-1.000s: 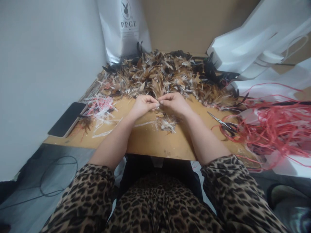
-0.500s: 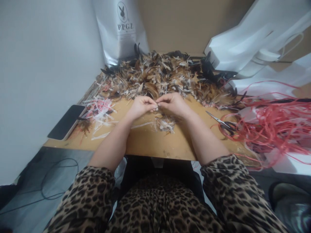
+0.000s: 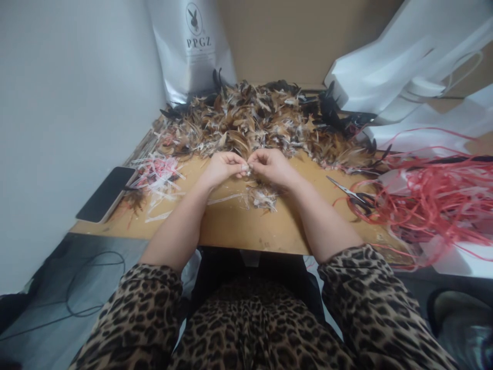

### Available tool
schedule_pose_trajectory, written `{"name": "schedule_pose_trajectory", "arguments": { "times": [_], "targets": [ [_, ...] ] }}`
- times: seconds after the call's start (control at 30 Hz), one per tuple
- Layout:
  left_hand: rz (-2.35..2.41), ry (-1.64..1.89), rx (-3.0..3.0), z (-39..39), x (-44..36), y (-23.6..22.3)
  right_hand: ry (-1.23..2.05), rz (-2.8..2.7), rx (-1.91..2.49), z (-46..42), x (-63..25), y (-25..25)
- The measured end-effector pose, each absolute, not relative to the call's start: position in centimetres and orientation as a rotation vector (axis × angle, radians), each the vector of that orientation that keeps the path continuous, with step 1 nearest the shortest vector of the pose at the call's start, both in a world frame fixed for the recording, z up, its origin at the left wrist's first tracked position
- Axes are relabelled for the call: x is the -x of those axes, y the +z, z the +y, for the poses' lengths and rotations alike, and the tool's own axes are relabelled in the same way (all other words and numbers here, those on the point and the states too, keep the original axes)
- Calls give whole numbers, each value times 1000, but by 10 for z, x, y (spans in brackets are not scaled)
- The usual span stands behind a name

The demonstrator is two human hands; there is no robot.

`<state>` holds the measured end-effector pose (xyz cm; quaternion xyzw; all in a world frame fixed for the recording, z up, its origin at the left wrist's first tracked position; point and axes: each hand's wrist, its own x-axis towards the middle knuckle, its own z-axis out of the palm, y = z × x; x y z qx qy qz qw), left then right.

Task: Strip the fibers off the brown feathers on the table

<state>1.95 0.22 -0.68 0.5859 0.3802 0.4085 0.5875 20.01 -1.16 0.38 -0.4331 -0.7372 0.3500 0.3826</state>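
Observation:
In the head view my left hand (image 3: 224, 168) and my right hand (image 3: 271, 167) meet over the middle of the table, thumbs and fingers pinched closed. Between the fingertips is the pale quill end of a small feather bunch; brown curved feathers (image 3: 239, 143) rise just beyond them. The fingers cover much of the bunch, and where it parts from the pile behind is hard to see. Right below my hands lies a small tuft of pale fluff and feathers (image 3: 263, 198). A large heap of brown and black feathers (image 3: 269, 110) spreads behind.
Scissors (image 3: 350, 191) lie on the tabletop (image 3: 246, 231) at right, beside tangled red ribbon (image 3: 442, 200). A phone (image 3: 106, 194) rests at the left edge, near pink and white strips (image 3: 157, 172). A silvery bag (image 3: 192, 56) and white bags (image 3: 408, 56) stand at the back.
My fingertips have shifted slightly at the pinch, the right index finger now bent more. The feather heap, scissors and phone stay where they were.

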Motion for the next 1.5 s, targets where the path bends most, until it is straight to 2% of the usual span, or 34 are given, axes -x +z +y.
{"name": "schedule_pose_trajectory", "arguments": {
  "times": [0.13, 0.3, 0.6, 0.77, 1.07, 1.17, 1.33, 1.5],
  "targets": [
    [913, 965, -1237, 6, -19, -11, 1099, -1745, 1075, -9, -197, -2],
    [893, 951, -1070, 6, -17, -10, 1170, -1679, 1004, -7, -196, -5],
    [907, 960, -918, 9, -16, -12, 922, -1840, 1000, -8, -197, -4],
    [888, 979, -1022, 7, -18, -13, 854, -1825, 1006, -7, -197, -4],
    [991, 1004, -1326, 2, -25, -12, 543, -2029, 1097, -1, -199, -13],
    [999, 1075, -1414, 4, -27, -18, 586, -2013, 1161, 0, -199, -15],
    [983, 1111, -1608, 9, -26, -29, 839, -1904, 1288, 0, -199, -16],
    [1019, 1056, -1820, 9, -25, -31, 856, -1958, 1344, 2, -199, -22]
  ]
}}
